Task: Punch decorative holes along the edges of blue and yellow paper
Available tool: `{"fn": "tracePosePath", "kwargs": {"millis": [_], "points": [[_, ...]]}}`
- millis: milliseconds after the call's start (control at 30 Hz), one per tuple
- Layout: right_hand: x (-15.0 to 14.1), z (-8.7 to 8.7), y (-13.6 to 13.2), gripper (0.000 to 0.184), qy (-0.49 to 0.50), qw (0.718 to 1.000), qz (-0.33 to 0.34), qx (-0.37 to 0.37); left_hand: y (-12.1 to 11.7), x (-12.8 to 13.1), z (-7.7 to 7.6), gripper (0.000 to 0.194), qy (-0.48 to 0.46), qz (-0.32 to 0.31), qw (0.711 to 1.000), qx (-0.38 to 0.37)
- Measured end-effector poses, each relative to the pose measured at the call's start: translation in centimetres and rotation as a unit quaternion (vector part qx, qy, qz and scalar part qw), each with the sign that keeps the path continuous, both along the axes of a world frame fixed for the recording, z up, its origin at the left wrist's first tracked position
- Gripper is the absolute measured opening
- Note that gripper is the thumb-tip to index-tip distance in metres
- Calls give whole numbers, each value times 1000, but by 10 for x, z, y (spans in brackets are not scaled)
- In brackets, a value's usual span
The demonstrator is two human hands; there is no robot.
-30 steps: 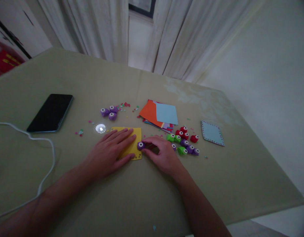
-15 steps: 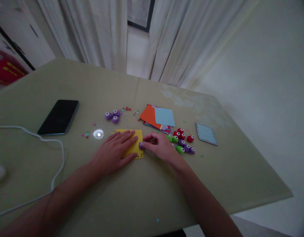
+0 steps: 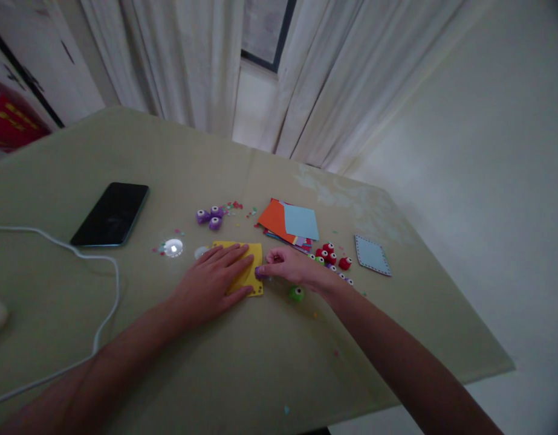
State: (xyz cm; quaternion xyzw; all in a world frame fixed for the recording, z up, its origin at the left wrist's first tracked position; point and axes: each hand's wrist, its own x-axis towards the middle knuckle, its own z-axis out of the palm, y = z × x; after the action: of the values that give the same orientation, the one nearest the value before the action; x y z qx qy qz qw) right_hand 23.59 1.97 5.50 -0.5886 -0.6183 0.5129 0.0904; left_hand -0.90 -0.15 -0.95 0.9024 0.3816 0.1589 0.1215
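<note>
My left hand (image 3: 215, 275) lies flat with fingers spread on a square of yellow paper (image 3: 257, 257), pressing it to the table. A row of small punched holes runs along the paper's lower right edge. At the right edge of the paper, my right hand (image 3: 288, 266) pinches a small purple craft punch (image 3: 259, 273); the fingers hide part of it. A green punch (image 3: 295, 293) with an eye-like top lies just below that hand. Beyond the right wrist are red punches (image 3: 326, 254), with green and purple ones partly covered by the hand and forearm.
Three purple punches (image 3: 210, 217) stand near scattered paper bits (image 3: 233, 205). A stack of coloured paper (image 3: 301, 222) lies behind my hands, and a light blue square with punched edges (image 3: 372, 255) at right. A phone (image 3: 113, 214) and white cable (image 3: 113, 290) lie left.
My right forearm has swung outward to the right, the hand still pinching the purple punch at the paper's edge. The green punch below it now shows. The left hand stays on the paper.
</note>
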Motion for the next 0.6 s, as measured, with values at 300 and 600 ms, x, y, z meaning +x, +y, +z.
{"fn": "tracePosePath", "kwargs": {"millis": [300, 600], "points": [[-1, 2, -3, 17, 67, 996, -39, -32, 0, 0, 1, 59, -5, -6, 1000, 1], [-4, 9, -2, 22, 46, 998, -44, -28, 0, 0, 0, 59, -1, -8, 1000, 7]]}}
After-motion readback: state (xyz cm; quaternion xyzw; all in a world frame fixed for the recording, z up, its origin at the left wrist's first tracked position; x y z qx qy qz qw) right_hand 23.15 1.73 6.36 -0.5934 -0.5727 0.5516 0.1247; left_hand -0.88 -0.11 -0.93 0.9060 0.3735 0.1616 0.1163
